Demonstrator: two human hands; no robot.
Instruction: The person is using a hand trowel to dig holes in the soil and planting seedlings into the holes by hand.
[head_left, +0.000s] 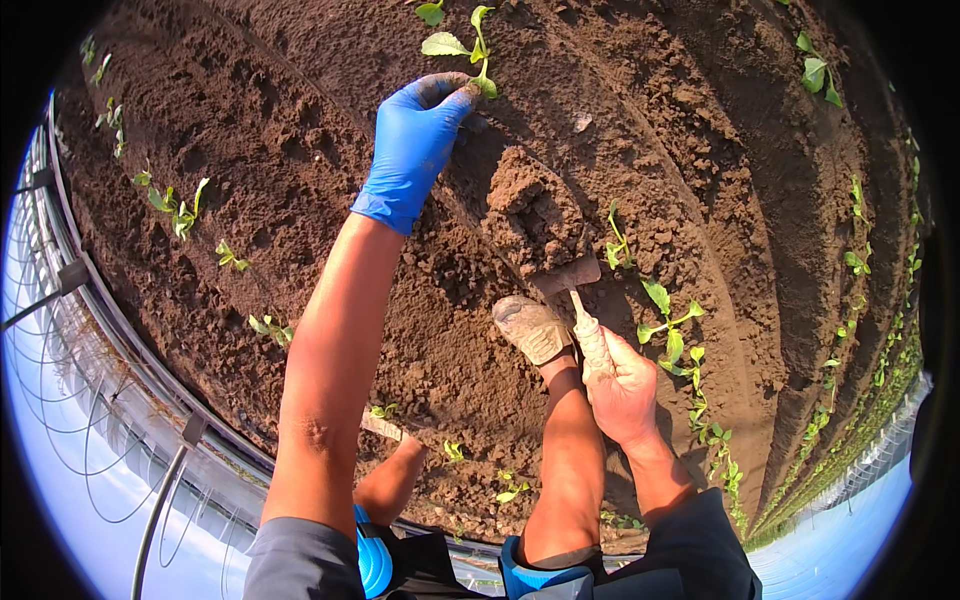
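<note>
My left hand (416, 135) wears a soiled blue disposable glove. Its thumb and forefinger pinch the base of a leafy green seedling (480, 52) at the top middle. In my bare right hand (624, 386) is the pale, wrapped handle of a hand trowel (566, 279), its blade pointing up and left. Crumbly brown soil (529, 214) is heaped over most of the blade and hides its tip. Just right of the blade stands a small seedling (616, 240), and a larger one (670, 322) grows beside my right hand.
My right shoe (534, 328) rests on the soil close to the trowel. Rows of seedlings run along the left (178, 210) and far right (859, 262). A metal greenhouse frame (161, 495) curves along the left edge. Blue knee pads (373, 559) show below.
</note>
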